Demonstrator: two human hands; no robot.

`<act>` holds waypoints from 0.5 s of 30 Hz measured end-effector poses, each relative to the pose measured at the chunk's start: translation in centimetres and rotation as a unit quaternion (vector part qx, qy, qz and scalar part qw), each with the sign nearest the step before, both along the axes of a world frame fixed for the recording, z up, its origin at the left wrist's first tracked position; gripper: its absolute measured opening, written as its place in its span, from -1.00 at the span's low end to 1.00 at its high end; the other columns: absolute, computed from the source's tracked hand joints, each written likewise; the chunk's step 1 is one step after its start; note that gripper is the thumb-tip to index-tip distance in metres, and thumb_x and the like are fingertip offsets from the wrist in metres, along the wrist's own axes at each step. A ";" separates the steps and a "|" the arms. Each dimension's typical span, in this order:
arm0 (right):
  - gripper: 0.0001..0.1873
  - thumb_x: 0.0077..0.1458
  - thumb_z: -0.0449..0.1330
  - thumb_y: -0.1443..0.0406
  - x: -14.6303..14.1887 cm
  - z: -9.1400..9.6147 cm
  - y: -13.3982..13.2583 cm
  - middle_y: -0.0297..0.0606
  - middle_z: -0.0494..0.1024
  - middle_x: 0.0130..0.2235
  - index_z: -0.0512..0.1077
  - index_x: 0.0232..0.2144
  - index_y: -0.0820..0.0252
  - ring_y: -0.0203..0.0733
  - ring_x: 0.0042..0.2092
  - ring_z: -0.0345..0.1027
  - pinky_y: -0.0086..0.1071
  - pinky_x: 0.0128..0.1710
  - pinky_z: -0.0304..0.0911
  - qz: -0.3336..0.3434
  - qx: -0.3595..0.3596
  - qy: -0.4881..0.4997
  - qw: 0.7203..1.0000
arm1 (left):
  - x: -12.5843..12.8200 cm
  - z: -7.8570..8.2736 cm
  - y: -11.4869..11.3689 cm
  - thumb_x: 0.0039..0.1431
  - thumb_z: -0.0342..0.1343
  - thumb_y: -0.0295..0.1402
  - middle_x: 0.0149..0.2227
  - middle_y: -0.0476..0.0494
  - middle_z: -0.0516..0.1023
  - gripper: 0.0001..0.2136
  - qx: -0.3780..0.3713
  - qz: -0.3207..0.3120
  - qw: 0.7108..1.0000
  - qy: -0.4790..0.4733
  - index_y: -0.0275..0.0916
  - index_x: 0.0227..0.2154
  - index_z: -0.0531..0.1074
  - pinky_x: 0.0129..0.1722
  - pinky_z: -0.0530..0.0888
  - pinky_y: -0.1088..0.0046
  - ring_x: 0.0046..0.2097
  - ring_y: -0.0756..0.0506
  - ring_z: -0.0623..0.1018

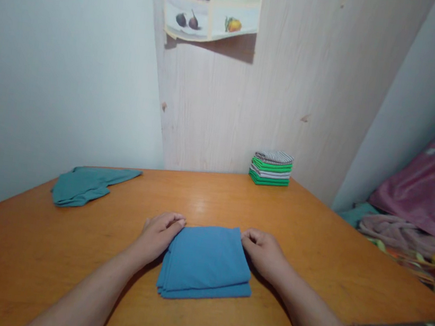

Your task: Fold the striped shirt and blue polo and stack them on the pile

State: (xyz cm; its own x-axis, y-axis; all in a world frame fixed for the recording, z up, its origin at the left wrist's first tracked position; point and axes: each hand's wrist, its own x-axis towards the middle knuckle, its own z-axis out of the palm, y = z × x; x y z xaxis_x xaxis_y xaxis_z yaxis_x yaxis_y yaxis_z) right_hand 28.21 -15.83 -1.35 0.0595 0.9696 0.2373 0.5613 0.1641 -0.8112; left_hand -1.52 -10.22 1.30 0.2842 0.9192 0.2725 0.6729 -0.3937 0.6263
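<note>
A blue cloth (208,261), folded into a flat rectangle of several layers, lies on the table in front of me. My left hand (160,233) is at its far left corner, thumb and fingers closed on the edge. At the far right corner, my right hand (264,252) pinches the edge with curled fingers. The fingertips of both hands are partly hidden. Along the near side, the lower layers stick out a little beyond the top one.
A teal garment (86,186) lies loosely spread at the table's left back. Folded green, white and striped cloths form a stack (270,169) at the back right. The wooden table (188,325) meets a wall with a fruit poster (214,5). Heaped fabrics (408,236) lie beyond the right edge.
</note>
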 end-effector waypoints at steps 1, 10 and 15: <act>-0.71 0.11 0.10 0.16 0.0 0.0 0.0 -0.34 0.50 -0.51 0.48 -0.54 0.13 -0.18 -0.39 0.38 -0.42 -0.39 0.22 0.004 0.001 0.004 1.000 | 0.1 0.1 -0.2 0.32 -0.08 -0.10 -0.06 -0.15 0.58 -0.67 0.025 -0.018 1.000 -0.006 -0.15 -0.14 0.50 0.03 0.40 0.23 0.01 -0.20 0.51; -0.77 0.07 0.15 0.17 0.0 -0.7 0.5 -0.38 0.54 -0.50 0.53 -0.46 0.14 -0.23 -0.40 0.38 -0.44 -0.39 0.24 -0.002 -0.015 0.028 1.000 | 4.6 3.2 -7.1 0.31 0.06 -0.23 -0.03 -0.17 0.53 -0.80 0.178 -0.192 0.961 0.091 -0.15 -0.08 0.44 0.05 0.40 0.18 0.01 -0.18 0.48; -0.81 0.05 0.16 0.21 0.0 -0.6 0.5 -0.39 0.53 -0.50 0.54 -0.45 0.14 -0.26 -0.42 0.36 -0.46 -0.40 0.22 -0.010 -0.012 0.014 1.000 | 7.3 2.3 -9.6 0.16 0.20 -0.29 -0.03 -0.16 0.51 -0.76 0.176 -0.226 0.942 0.176 -0.15 -0.11 0.42 -0.02 0.42 0.10 0.00 -0.26 0.44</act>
State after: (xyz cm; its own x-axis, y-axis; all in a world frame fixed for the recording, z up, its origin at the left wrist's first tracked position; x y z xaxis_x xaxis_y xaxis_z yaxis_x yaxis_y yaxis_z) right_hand 28.23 -15.31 -1.94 0.0846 0.9737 0.2113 0.5413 0.1332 -0.8302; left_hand 5.76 -19.78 3.63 0.7545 0.5526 0.3541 0.5281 -0.8315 0.1724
